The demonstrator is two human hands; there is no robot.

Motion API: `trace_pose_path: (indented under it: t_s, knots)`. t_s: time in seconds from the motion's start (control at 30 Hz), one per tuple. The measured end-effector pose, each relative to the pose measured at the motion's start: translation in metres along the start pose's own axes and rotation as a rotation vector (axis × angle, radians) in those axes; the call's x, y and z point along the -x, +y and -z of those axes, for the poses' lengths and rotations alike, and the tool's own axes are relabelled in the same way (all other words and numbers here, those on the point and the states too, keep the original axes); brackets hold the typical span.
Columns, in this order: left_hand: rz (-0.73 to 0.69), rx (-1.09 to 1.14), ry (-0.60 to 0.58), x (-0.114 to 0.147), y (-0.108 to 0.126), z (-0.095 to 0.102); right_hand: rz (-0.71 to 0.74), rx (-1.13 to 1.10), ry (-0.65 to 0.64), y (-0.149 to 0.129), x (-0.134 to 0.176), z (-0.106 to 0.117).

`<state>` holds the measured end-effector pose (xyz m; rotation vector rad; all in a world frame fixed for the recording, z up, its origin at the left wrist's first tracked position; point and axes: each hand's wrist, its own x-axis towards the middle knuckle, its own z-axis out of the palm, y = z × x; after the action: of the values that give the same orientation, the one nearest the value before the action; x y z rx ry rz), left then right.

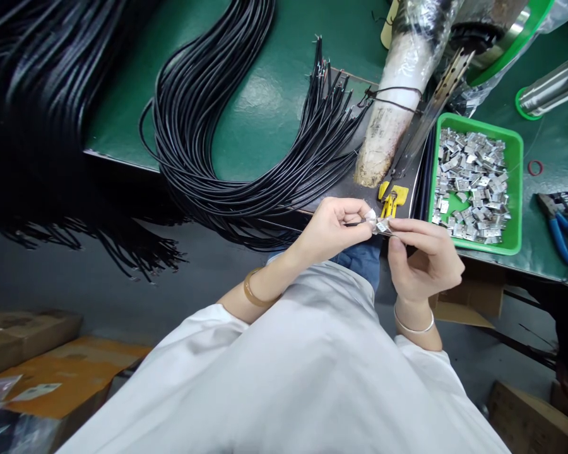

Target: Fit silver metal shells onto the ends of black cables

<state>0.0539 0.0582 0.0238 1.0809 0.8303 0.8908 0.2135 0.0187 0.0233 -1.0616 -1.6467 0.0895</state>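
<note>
My left hand pinches the end of a black cable between thumb and fingers. Something whitish sits around one of its fingertips. My right hand is closed at the fingertips on a small silver metal connector, which meets the cable end between both hands. Fine detail of the joint is too small to make out. Just beyond the fingers stands a yellow clip-like piece, below the tip of a white, plastic-wrapped tube. To the right, a green tray contains many loose metal connectors.
A thick bundle of black cables curves across the green table, stripped ends toward the tube. More cables hang over the edge at left. Right of the tray lie a red ring and pliers. Cardboard boxes stand below.
</note>
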Motion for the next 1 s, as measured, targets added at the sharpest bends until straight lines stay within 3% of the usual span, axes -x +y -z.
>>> trace_pose_path:
  t_s: [0.1, 0.23, 0.33, 0.53, 0.73, 1.0]
  knots:
    - [-0.024, -0.031, 0.003, 0.0001, -0.0016, 0.0001, -0.064, -0.019, -0.026, -0.0011, 0.0009, -0.0017]
    - [-0.038, 0.002, 0.001, 0.0001, -0.0010, -0.0001, -0.331, -0.153, 0.006, 0.0016, 0.0003, 0.0000]
    - [-0.032, 0.035, -0.010, 0.0000, 0.0004, 0.0001, -0.413, -0.218, 0.028, 0.0027, -0.0006, 0.0002]
    - [-0.025, 0.065, -0.013, 0.0004, 0.0008, 0.0007, -0.338, -0.215, -0.010, -0.0012, -0.0004, -0.0017]
    - [-0.093, 0.111, 0.095, 0.0012, 0.0003, -0.0003, -0.347, -0.192, 0.029, 0.0029, 0.0018, -0.0020]
    - [-0.105, 0.138, 0.148, -0.0004, 0.0063, -0.0010, -0.069, 0.058, -0.047, 0.0050, 0.0025, -0.0072]
